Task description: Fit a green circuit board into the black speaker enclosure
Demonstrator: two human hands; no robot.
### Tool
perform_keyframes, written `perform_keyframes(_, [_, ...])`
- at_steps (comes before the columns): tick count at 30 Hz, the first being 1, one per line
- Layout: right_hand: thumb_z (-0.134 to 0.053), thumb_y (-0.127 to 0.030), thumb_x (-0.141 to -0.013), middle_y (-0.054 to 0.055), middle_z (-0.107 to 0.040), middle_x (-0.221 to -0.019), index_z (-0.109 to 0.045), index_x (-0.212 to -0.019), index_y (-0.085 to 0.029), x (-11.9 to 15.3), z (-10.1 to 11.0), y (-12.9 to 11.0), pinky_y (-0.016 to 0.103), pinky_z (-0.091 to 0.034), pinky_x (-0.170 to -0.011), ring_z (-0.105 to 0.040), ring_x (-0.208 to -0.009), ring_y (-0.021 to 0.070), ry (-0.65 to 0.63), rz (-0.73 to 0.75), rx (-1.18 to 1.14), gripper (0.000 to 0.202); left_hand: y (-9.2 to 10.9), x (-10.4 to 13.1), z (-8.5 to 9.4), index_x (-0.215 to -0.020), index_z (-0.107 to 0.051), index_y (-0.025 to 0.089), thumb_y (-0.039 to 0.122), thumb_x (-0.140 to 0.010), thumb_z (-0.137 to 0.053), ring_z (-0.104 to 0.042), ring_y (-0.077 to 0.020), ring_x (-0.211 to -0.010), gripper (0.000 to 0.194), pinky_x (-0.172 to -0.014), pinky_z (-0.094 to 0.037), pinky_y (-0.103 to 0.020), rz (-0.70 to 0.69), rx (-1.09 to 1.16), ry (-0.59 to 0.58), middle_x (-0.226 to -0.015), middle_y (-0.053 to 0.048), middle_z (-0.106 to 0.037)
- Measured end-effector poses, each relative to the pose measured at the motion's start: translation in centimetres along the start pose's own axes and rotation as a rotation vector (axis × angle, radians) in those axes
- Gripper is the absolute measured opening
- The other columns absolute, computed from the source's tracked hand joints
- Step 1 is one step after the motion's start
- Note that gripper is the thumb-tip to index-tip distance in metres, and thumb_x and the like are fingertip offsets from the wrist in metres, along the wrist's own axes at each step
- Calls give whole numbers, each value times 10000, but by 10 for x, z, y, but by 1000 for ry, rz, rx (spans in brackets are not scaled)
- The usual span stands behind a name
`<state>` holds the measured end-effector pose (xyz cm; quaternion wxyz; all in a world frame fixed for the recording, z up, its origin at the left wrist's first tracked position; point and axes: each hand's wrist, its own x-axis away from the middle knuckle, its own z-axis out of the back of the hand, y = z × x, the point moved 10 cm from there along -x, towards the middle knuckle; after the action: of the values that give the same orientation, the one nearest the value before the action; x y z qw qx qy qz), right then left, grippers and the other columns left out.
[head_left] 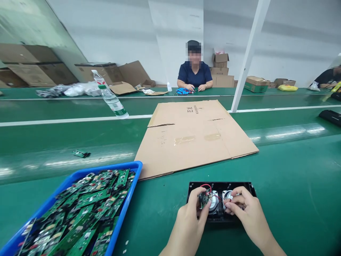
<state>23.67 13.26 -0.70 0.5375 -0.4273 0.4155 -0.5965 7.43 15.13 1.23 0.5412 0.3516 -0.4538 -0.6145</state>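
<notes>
A black speaker housing (195, 186) lies open on the green table in front of me, with two round silver speaker drivers inside and red wires running over them. My left hand (190, 222) pinches a small green circuit board (204, 200) over the left driver. My right hand (246, 213) rests on the housing's right half, fingers curled over the right driver (228, 194). To my left a blue tray (133, 167) holds several green circuit boards.
A flattened cardboard sheet (191, 137) lies just behind the housing. A plastic water bottle (110, 96) stands on the conveyor at left, one stray board (81, 153) near it. A person in dark blue (195, 73) sits across the line; cardboard boxes line the wall.
</notes>
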Motion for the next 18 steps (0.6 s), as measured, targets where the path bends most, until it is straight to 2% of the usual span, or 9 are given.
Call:
perform_keyframes(1, [-561, -322, -819, 17, -662, -681, -527, -799, -186, 0, 1, -2, 209, -529, -559, -641, -607, 153, 12, 28, 10, 142, 1, 0, 2, -1013, -517, 237, 323, -818, -468, -664, -167, -589, 219, -540, -505, -243, -3, 1, 26, -705, 5, -689])
perform_keyframes(3, [-550, -277, -846, 14, -665, -690, -597, -764, -182, 2, -1, -18, 204, -516, -550, -633, -596, 142, 27, 194, 119, 134, 2, 2, 4, -995, -522, 238, 318, -816, -471, -638, -157, -540, 203, -522, -491, -239, -12, -4, 73, -666, 21, -676])
perform_keyframes(5, [-494, -221, -896, 11, -664, -724, -645, -862, -188, 10, -8, -39, 217, -504, -566, -619, -617, 132, 39, 432, 275, 158, 3, 3, 5, -990, -523, 240, 317, -818, -468, -605, -151, -488, 196, -496, -476, -239, -25, -25, 94, -640, 29, -668])
perform_keyframes(7, [-414, -167, -931, 23, -654, -776, -631, -978, -183, 19, -18, -53, 237, -496, -579, -603, -664, 135, 34, 604, 402, 223, 3, 4, 5, -997, -519, 245, 317, -828, -458, -588, -149, -458, 193, -472, -464, -238, -38, -48, 99, -636, 32, -671])
perform_keyframes(10, [-353, -115, -936, 38, -624, -827, -591, -1015, -167, 21, -26, -52, 260, -490, -594, -578, -726, 145, 3, 637, 494, 256, 4, 5, 3, -1004, -513, 255, 296, -848, -447, -635, -160, -509, 175, -491, -484, -245, -82, -82, 91, -697, 23, -701])
perform_keyframes(14, [-386, -138, -935, 23, -602, -795, -566, -936, -171, 19, -26, -48, 269, -468, -595, -553, -702, 143, 35, 611, 539, 184, 9, 7, -7, -1038, -490, 259, 213, -867, -435, -710, -173, -768, 186, -665, -547, -264, -192, -97, 15, -906, -8, -733])
perform_keyframes(18, [-383, -156, -944, 11, -580, -746, -560, -873, -169, 21, -28, -53, 256, -433, -572, -530, -658, 131, 58, 661, 584, 191, 13, 10, -15, -1051, -487, 263, 173, -872, -429, -711, -175, -795, 209, -669, -550, -257, -266, -149, -27, -940, -10, -730])
